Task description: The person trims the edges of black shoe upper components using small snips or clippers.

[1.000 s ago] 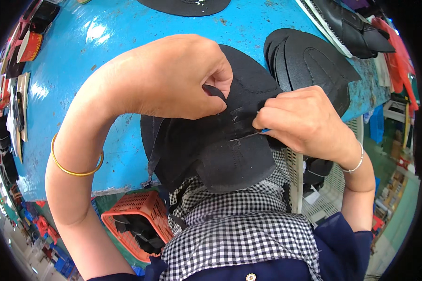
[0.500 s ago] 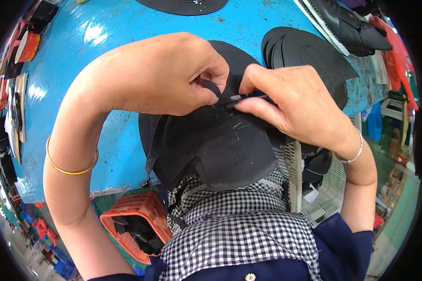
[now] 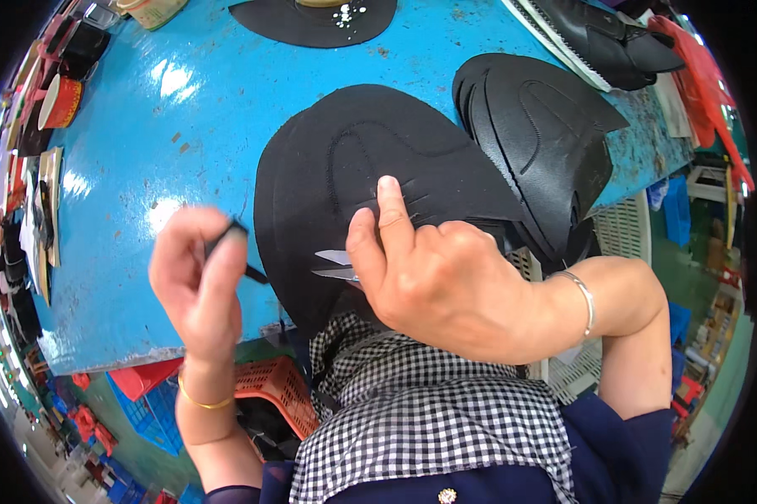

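My right hand (image 3: 446, 290) lies over black shoe-upper pieces (image 3: 299, 176) stacked at the table's near edge. Its index finger stretches out onto the top piece, beside some short slits and a curved stitch line. Metal scissor blades (image 3: 336, 274) stick out, parted, from under that hand; their handles are hidden in the palm. Off to the left, my left hand (image 3: 195, 290) pinches a thin black strip (image 3: 257, 275); the fingers are somewhat blurred. That hand is apart from the pieces.
More black shoe uppers (image 3: 500, 109) lie in a stack at the right, below a black shoe (image 3: 609, 42). A flat black piece (image 3: 311, 29) bears a container at the back. Below the blue table (image 3: 143, 168) are an orange basket (image 3: 282, 382) and a pale crate (image 3: 626, 227).
Both hands were together over the black piece; my left hand has drawn away left and nearer with the strip. The pieces now lie flatter on the table, stitch line showing.
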Demonstrator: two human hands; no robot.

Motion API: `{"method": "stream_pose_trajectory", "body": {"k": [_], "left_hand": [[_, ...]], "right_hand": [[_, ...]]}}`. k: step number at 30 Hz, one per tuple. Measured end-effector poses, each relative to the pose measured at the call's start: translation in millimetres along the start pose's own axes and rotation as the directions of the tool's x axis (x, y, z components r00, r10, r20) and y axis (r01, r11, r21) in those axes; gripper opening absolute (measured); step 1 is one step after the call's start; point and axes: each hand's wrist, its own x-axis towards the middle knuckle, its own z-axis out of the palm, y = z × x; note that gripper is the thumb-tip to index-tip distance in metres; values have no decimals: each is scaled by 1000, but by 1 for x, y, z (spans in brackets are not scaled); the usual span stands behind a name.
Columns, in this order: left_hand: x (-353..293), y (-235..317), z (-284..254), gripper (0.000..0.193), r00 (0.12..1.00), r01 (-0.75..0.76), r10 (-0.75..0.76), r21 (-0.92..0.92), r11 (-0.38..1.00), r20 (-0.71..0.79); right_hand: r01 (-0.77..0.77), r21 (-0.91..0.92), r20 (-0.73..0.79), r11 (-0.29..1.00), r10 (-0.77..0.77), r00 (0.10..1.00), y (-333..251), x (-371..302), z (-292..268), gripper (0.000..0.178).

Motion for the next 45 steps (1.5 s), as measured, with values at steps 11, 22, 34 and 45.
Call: {"method": "stream_pose_trajectory", "body": {"k": [11, 22, 34, 45], "left_hand": [[-64, -43, 14, 11, 998, -13, 17, 57, 998, -67], [-64, -51, 15, 11, 986, -130, 142, 140, 982, -82], [-96, -43, 34, 26, 872, -469, 456, 574, 671, 178], [-97, -22, -27, 27, 951, -304, 241, 451, 839, 193]], "right_hand": [[-151, 968, 250, -199, 796, 552, 123, -51, -4, 19], [-118, 991, 116, -59, 820, 560, 145, -114, -1, 21], [-445, 574, 241, 687, 377, 894, 88, 64, 40, 37], [-308, 793, 159, 526, 309, 938, 73, 89, 73, 45]]}}
